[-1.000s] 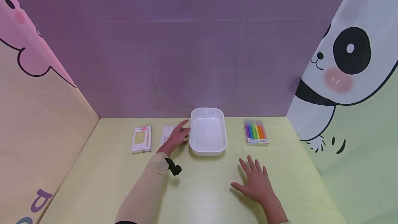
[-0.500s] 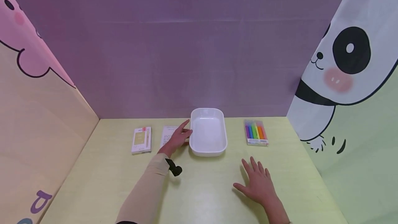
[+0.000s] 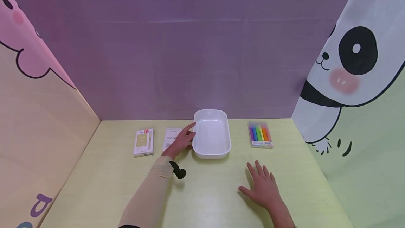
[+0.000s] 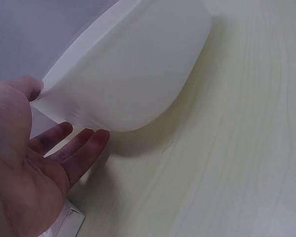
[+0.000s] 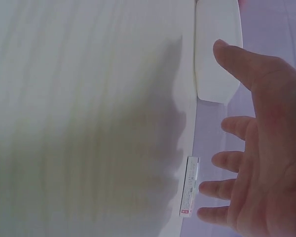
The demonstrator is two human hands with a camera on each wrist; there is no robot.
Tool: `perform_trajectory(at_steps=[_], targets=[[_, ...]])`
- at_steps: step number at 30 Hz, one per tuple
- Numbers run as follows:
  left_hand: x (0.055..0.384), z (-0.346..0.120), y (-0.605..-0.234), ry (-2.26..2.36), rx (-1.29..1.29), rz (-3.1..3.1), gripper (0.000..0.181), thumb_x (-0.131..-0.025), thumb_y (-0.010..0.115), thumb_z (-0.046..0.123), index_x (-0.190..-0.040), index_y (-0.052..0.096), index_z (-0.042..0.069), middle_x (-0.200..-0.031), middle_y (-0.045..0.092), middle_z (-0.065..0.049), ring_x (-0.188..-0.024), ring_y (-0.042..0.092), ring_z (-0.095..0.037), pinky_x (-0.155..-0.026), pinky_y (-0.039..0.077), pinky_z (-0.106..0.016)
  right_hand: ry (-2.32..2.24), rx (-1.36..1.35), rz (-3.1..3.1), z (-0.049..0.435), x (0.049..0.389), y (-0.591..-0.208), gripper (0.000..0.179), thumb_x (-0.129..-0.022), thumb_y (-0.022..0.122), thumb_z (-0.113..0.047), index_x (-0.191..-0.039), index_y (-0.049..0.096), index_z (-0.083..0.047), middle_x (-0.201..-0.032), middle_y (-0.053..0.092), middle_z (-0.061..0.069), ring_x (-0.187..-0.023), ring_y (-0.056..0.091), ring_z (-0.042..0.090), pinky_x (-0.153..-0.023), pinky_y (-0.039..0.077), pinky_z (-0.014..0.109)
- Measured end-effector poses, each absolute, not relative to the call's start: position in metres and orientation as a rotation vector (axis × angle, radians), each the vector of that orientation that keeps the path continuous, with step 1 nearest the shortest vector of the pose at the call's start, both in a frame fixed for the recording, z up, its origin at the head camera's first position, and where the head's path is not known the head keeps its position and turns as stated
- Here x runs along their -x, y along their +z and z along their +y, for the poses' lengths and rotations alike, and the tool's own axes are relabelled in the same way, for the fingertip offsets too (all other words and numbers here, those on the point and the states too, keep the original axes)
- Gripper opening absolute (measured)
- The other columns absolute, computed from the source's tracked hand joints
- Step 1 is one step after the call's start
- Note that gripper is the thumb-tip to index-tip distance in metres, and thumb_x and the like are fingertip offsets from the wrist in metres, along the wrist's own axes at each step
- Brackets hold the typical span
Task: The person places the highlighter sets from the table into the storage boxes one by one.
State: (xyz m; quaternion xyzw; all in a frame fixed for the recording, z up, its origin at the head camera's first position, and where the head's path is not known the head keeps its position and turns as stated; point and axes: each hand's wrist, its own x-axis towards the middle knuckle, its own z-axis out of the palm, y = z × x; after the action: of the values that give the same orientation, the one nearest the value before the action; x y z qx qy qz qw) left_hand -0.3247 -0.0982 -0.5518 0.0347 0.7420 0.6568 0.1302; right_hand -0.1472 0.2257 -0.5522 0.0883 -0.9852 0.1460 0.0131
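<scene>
A white rectangular tray (image 3: 211,138) stands near the back of the table. My left hand (image 3: 181,140) is at its left side, fingertips right at the rim; in the left wrist view the fingers (image 4: 86,150) are relaxed beside the tray wall (image 4: 133,69), not wrapped round it. Partly behind the left hand lies a white printed box (image 3: 171,136). Over the table at the right, my right hand (image 3: 263,189) hovers palm down with its fingers spread, holding nothing. Beyond it is a clear pack of coloured markers (image 3: 260,134).
Another white box (image 3: 143,142), with a gold panel on its front, lies farther left on the pale wooden table (image 3: 209,200). A purple backdrop (image 3: 196,52) rises behind the table, and printed cartoon panels (image 3: 357,52) flank it. The left wrist wears a black strap (image 3: 177,170).
My left hand has edged right until its fingertips meet the tray's rim. The right hand has shifted slightly right. The tray, boxes and markers have not moved.
</scene>
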Motion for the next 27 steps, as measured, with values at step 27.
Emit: perform_trajectory(at_steps=[27], targets=[[0.3247,-0.0991,-0.5536,1.929,-0.104,2.149,0.051,-0.104,0.046,0.019,-0.153,0.032,0.023,-0.124,0.052,-0.022,-0.096,0.062,-0.028,-0.07,0.055,-0.035,0.47,-0.234,-3.022,0.2234,0.1528,-0.5426,0.075,-0.083,0.073,-0.043,-0.141,0.047,-0.003,-0.142,0.041,0.028,-0.124,0.041,0.051,-0.095,0.035,0.066]])
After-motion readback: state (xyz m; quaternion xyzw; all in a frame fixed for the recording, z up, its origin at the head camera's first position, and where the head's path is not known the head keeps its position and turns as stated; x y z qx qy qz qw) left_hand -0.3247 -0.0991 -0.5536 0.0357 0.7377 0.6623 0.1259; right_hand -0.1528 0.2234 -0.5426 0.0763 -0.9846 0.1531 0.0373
